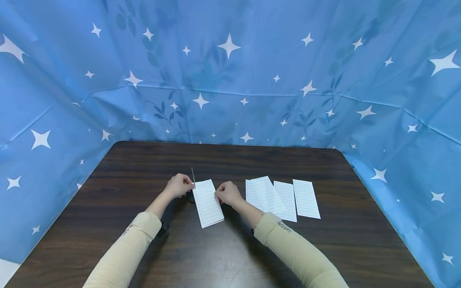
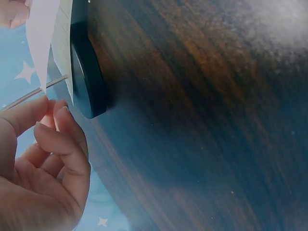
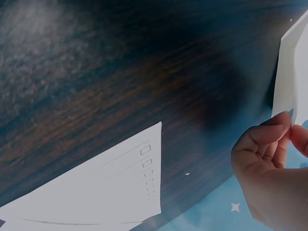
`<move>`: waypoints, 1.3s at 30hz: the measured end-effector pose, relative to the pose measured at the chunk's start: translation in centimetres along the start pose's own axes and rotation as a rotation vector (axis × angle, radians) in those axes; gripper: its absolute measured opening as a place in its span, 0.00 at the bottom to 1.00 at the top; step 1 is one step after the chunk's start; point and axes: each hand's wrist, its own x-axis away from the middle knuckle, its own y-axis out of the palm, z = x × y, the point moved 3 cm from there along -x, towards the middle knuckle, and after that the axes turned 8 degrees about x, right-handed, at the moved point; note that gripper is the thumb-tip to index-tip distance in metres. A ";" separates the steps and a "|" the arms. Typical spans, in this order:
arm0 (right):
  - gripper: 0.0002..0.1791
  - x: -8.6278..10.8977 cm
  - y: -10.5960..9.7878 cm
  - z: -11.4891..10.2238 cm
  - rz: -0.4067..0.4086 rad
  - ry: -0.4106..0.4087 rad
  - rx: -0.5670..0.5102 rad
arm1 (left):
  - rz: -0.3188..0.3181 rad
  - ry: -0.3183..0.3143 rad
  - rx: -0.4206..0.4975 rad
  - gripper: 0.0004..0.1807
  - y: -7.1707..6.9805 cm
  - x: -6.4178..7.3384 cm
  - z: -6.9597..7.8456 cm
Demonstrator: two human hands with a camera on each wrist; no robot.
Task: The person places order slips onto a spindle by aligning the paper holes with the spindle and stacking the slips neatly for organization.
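Observation:
A white lined paper slip is held between both hands, over another slip lying lower. My left hand pinches the upper left corner of the top slip, right beside a thin metal spike. The spike rises from a black base and meets the lower slip in the left wrist view. My right hand pinches the right edge of the top slip between thumb and fingertips. In the right wrist view the two sheets stand slightly apart at that edge.
Several lined slips lie to the right: one at the far right, another beside it, and a tilted one overlapping its neighbours. All lie on a dark wood-grain table. A blue star-patterned cloth hangs behind it.

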 end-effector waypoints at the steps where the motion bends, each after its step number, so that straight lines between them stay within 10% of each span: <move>1: 0.08 -0.1 0.0 0.1 -0.001 -0.005 0.014 | -0.005 0.004 -0.007 0.09 0.0 0.0 0.0; 29: 0.22 -1.0 0.7 0.3 -0.083 -0.140 0.314 | 0.010 0.038 -0.122 0.08 1.5 -0.1 -1.0; 39: 0.18 -0.9 0.7 0.0 -0.080 -0.109 0.358 | -0.041 -0.043 0.077 0.12 1.4 -0.4 -1.2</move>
